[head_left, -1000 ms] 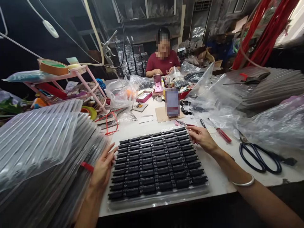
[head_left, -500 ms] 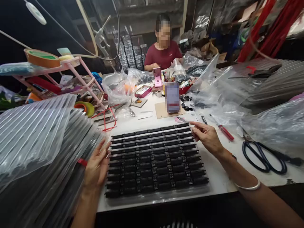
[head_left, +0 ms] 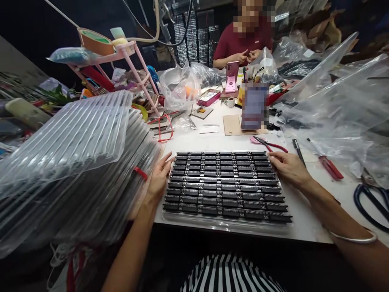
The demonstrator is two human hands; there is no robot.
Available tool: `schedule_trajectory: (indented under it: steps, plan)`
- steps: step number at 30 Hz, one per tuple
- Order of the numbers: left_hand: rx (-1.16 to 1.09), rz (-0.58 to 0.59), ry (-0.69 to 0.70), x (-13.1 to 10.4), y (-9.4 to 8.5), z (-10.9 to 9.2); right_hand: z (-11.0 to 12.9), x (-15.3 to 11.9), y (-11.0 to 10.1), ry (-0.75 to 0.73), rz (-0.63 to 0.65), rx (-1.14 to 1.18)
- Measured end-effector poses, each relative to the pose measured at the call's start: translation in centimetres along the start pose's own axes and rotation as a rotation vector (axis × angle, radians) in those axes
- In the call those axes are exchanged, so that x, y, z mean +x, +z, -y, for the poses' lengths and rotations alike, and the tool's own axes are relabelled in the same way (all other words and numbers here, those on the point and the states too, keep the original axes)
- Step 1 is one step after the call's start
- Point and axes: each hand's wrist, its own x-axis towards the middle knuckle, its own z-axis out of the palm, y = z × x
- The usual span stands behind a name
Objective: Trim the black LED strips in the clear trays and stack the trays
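Observation:
A clear plastic tray [head_left: 225, 225] lies on the white table close to its front edge. Rows of black slotted strips [head_left: 219, 183], which look like electronic connectors, fill it. My left hand [head_left: 160, 175] grips the tray's left side, fingers along the far left edge. At the far right corner, my right hand [head_left: 287, 167] has its fingers closed on the rim, with the thumb side toward the strips. Red-handled pliers [head_left: 272, 145] lie just beyond that hand. Left of my left hand is a tall stack of clear ribbed plastic trays [head_left: 100, 134].
A red screwdriver [head_left: 330, 167], a dark pen-like tool [head_left: 299, 152] and large scissors [head_left: 371, 198] lie to the right. A phone [head_left: 254, 106] stands on cardboard behind the tray. A pink rack [head_left: 142, 73] stands back left. Across the table sits a person [head_left: 243, 40] amid plastic bags.
My view has turned left and down, so everything sits further right and higher. The tray looks flatter on the table, both hands still at its sides. The person opposite has brought their hands together.

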Motion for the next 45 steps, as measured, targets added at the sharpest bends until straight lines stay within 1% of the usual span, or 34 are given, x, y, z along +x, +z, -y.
schedule_trajectory:
  steps: [4, 7, 9, 11, 12, 13, 15, 17, 19, 20, 22, 24, 25, 27, 28, 31, 33, 36, 39, 41, 43, 45]
  plan:
    - [0.093, -0.004, 0.005, 0.0, 0.0, 0.1, 0.3, 0.4, 0.1, 0.075, 0.003, -0.018]
    - [0.144, -0.013, 0.011, -1.3, -0.5, -0.4, 1.1, -0.6, -0.5, 0.1, 0.012, -0.012]
    - [0.232, -0.018, 0.001, -3.3, -1.3, -0.9, 1.6, -2.7, -1.2, 0.116, 0.042, 0.012]
    - [0.33, -0.016, -0.021, -5.8, -2.4, -1.2, 1.8, -5.8, -1.9, 0.141, 0.09, 0.105]
    - [0.359, -0.011, -0.034, -7.0, -3.0, -1.2, 2.0, -7.5, -2.1, 0.157, 0.099, 0.18]
    - [0.373, -0.012, -0.046, -8.2, -3.5, -1.2, 2.1, -9.2, -2.1, 0.173, 0.082, 0.247]
    - [0.379, -0.016, -0.065, -9.9, -4.4, -1.0, 2.4, -12.3, -1.6, 0.203, -0.033, 0.334]
    - [0.372, -0.035, -0.071, -10.8, -4.9, -0.6, 2.8, -14.3, -0.5, 0.218, -0.187, 0.336]
    - [0.37, -0.053, -0.064, -10.9, -5.0, -0.2, 3.2, -15.1, 0.6, 0.212, -0.298, 0.288]
    - [0.379, -0.056, -0.06, -10.7, -4.9, -0.1, 3.3, -15.1, 0.9, 0.2, -0.327, 0.259]
    - [0.42, -0.059, -0.052, -10.1, -4.6, -0.3, 3.2, -14.6, 1.2, 0.162, -0.329, 0.23]
    - [0.446, -0.094, -0.019, -9.5, -4.0, -1.1, 2.7, -13.8, 0.8, 0.132, -0.282, 0.281]
    - [0.422, -0.127, 0.015, -9.3, -3.6, -1.8, 2.4, -13.4, 0.5, 0.129, -0.266, 0.325]
    - [0.269, -0.176, 0.114, -9.0, -2.8, -3.6, 1.8, -12.6, 0.0, 0.141, -0.281, 0.408]
    - [0.158, -0.175, 0.169, -8.9, -2.4, -4.6, 1.5, -12.3, -0.1, 0.15, -0.309, 0.433]
    - [-0.129, -0.111, 0.308, -8.8, -1.3, -8.0, 1.2, -12.1, 0.1, 0.157, -0.376, 0.42]
    - [-0.223, -0.094, 0.33, -8.5, -0.7, -9.8, 1.3, -12.4, 0.3, 0.158, -0.385, 0.385]
    - [-0.298, -0.131, 0.282, -7.6, -0.4, -11.4, 1.6, -12.9, 0.3, 0.162, -0.389, 0.377]
    - [-0.293, -0.221, 0.252, -5.9, -0.5, -11.9, 1.7, -13.2, 0.1, 0.165, -0.382, 0.38]
    - [-0.302, -0.284, 0.273, -5.0, -0.5, -11.9, 1.7, -13.2, 0.1, 0.166, -0.373, 0.365]
    - [-0.354, -0.315, 0.325, -4.8, -0.3, -11.7, 1.5, -13.2, 0.0, 0.163, -0.37, 0.346]
    - [-0.395, -0.309, 0.386, -5.3, 0.1, -11.4, 1.2, -13.2, -0.1, 0.16, -0.359, 0.326]
